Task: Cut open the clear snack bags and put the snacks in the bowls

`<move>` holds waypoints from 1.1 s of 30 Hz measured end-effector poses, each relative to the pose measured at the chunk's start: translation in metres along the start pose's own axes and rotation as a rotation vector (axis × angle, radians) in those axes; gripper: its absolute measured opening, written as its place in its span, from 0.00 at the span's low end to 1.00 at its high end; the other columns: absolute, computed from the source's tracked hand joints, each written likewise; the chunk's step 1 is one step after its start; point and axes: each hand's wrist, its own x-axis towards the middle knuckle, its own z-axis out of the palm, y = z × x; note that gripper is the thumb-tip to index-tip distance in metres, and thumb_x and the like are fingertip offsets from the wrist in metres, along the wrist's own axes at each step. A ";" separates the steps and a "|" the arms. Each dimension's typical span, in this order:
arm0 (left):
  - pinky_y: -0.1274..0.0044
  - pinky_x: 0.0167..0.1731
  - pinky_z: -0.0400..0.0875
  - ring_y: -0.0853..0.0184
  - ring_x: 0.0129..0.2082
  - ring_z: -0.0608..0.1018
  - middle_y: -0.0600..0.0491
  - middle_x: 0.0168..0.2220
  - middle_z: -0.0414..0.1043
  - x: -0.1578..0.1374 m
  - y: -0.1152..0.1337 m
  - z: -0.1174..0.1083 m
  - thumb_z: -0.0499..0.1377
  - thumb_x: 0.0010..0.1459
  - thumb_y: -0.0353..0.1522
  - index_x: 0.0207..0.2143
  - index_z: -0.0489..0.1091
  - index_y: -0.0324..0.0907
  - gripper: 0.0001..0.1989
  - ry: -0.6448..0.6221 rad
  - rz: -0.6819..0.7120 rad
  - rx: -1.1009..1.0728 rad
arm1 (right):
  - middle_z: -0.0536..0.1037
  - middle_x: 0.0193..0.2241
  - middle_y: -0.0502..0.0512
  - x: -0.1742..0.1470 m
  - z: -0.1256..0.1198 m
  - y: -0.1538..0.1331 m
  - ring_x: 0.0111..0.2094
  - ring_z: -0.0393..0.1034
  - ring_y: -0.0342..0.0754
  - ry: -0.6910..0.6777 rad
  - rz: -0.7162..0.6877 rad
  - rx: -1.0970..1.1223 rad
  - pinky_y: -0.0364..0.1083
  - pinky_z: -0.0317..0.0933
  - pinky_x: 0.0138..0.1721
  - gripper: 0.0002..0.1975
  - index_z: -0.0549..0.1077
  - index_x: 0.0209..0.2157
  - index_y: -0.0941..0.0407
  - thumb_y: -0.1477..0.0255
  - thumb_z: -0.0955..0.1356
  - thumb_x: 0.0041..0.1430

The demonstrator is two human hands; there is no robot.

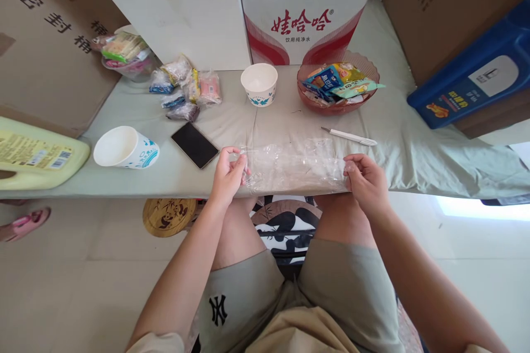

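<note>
Both left hand and right hand pinched on a clear crinkled plastic bag, apparently empty; beyond, ribbed reddish glass bowl full of wrapped snacks.

We see a clear, colourless plastic bag between our fingers; beyond them, white cups with blue print, a black phone, a reddish bowl, and a pale green tabletop.

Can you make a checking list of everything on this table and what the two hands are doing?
Surface: table under a pale green cloth.
Job's things: clear plastic bag, stretched flat at the front edge.
Clutter: two paper cups, phone, white pen-like tool, bowl of snack packets, loose wrapped snacks, yellow jug.
Grippers: left hand and right hand each pinch a bag end.
Cables: nothing seen.
Surroundings: stacked boxes behind, tiled floor.
</note>
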 end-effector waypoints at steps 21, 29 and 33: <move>0.77 0.25 0.69 0.71 0.20 0.74 0.56 0.29 0.75 0.027 -0.022 -0.001 0.58 0.57 0.31 0.42 0.65 0.45 0.09 0.169 0.210 0.433 | 0.75 0.44 0.60 0.017 0.010 0.020 0.31 0.71 0.52 0.146 -0.449 -0.639 0.56 0.69 0.38 0.25 0.68 0.55 0.50 0.64 0.70 0.55; 0.58 0.52 0.68 0.52 0.52 0.75 0.46 0.48 0.78 0.025 -0.019 0.010 0.60 0.56 0.30 0.52 0.70 0.45 0.20 0.035 0.391 0.814 | 0.66 0.58 0.70 -0.008 -0.003 0.025 0.58 0.65 0.68 -0.130 -0.593 -0.790 0.69 0.64 0.51 0.28 0.64 0.61 0.52 0.66 0.67 0.59; 0.68 0.46 0.73 0.64 0.39 0.78 0.52 0.36 0.78 0.026 -0.013 0.010 0.55 0.55 0.24 0.51 0.70 0.45 0.21 -0.161 0.351 0.672 | 0.66 0.62 0.63 -0.012 -0.032 0.016 0.67 0.54 0.67 -0.576 -0.644 -0.683 0.67 0.59 0.60 0.27 0.67 0.60 0.48 0.61 0.68 0.60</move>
